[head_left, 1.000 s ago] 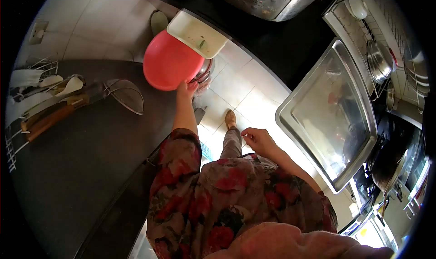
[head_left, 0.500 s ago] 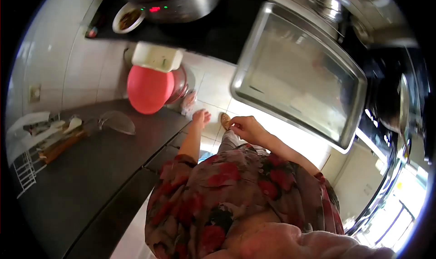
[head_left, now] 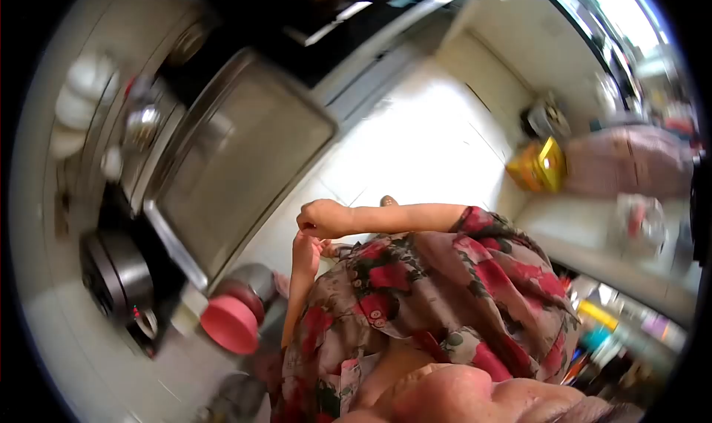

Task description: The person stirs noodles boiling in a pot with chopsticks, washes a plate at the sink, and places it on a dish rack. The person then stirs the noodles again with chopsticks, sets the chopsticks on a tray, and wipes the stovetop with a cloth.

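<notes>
In front of my body, my right hand (head_left: 326, 218) is curled with its fingers bent inward. Whether it pinches anything is hidden. Just below it is my left hand (head_left: 311, 248), close to or touching the right one; its partly visible fingers look loosely apart, and nothing shows in them. Ahead and to the left of both hands, a large rectangular steel basin (head_left: 248, 152) has a shallow rim and looks blurred. A pink basin (head_left: 228, 325) is below it, farther from my hands.
An electric cooker (head_left: 119, 274) with a red light stands on the dark counter at left. Pale tiled floor (head_left: 415, 141) stretches ahead. A yellow package (head_left: 540, 165) lies at right near a pinkish, blurred bundle (head_left: 623, 159). Shelves with several items (head_left: 608, 326) are at lower right.
The view has swung to the right, so the steel basin, cooker and pink basin now appear at left. My hands have come together from apart.
</notes>
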`<state>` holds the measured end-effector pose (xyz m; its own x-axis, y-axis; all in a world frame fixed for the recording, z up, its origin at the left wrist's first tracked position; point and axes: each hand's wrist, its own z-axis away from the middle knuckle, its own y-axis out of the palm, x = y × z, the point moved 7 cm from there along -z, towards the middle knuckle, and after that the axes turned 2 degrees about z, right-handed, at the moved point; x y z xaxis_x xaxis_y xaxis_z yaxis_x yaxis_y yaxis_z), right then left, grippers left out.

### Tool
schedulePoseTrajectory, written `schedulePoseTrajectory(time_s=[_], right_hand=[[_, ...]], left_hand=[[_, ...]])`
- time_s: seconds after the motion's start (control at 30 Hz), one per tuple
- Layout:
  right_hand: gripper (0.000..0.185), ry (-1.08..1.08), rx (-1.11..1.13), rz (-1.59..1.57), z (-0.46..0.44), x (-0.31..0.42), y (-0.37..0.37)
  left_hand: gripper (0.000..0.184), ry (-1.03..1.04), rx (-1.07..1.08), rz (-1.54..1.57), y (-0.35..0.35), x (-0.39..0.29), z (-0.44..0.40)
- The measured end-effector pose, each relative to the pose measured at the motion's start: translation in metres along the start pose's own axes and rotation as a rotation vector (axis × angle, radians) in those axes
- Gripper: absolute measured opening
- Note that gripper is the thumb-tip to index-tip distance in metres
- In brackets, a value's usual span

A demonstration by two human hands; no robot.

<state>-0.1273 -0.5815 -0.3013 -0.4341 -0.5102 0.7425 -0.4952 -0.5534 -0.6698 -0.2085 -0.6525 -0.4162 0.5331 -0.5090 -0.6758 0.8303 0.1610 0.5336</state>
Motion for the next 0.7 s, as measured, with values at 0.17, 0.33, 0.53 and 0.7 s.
schedulePoseTrajectory(time_s=[0.17,0.33,0.53,0.7], right_hand=[[0.01,0.266,-0.431,0.08,0.081,-0.079,-0.1],[0.01,0.474,-0.721,-0.015,0.18,-0.158,-0.154],[0.013,0.678,-0.866,-0.084,0.26,-0.177,-0.169],[0.014,0.812,-0.979,-0.087,0.306,-0.182,-0.168]], left_hand=[[0.033,-0.143,0.276,-0.193,0.142,0.0,-0.048],[0.029,-0.198,0.396,-0.463,0.241,0.037,-0.094],[0.026,-0.374,0.606,-0.575,0.29,0.075,-0.128],[0.026,-0.421,0.792,-0.642,0.335,0.108,-0.137]])
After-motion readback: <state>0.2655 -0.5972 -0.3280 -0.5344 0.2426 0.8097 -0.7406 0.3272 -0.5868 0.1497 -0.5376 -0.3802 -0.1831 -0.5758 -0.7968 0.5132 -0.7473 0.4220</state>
